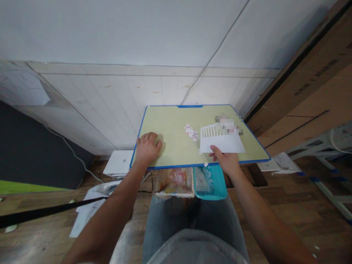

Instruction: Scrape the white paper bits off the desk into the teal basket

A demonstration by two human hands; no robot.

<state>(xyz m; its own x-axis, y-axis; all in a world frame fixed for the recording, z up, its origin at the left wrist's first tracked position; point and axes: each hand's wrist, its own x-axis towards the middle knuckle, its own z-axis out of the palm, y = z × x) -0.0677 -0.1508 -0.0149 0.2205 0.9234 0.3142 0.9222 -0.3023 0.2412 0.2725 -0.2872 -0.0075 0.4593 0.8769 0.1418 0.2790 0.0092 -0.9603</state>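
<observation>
My left hand (148,147) lies palm down on the left side of a pale yellow board (170,121) with a blue rim, its fingers spread and nothing in them. Over the board's right side, my right hand (224,158) grips the lower edge of a white paper sheet (220,144), thumb on top. Narrow slots run along the sheet's upper left part. A blurred patch covers its upper right end, so what is there cannot be made out. Left of the sheet is a small heap of pinkish-white scraps (191,132). One tiny white piece (206,164) sits at the board's front edge.
Below the front edge are a turquoise plastic basket (220,189) and a container with a clear wrapping (176,183). A white wall (154,88) stands behind the board. Cardboard (302,88) leans at the right. A white box (117,163) is at the left.
</observation>
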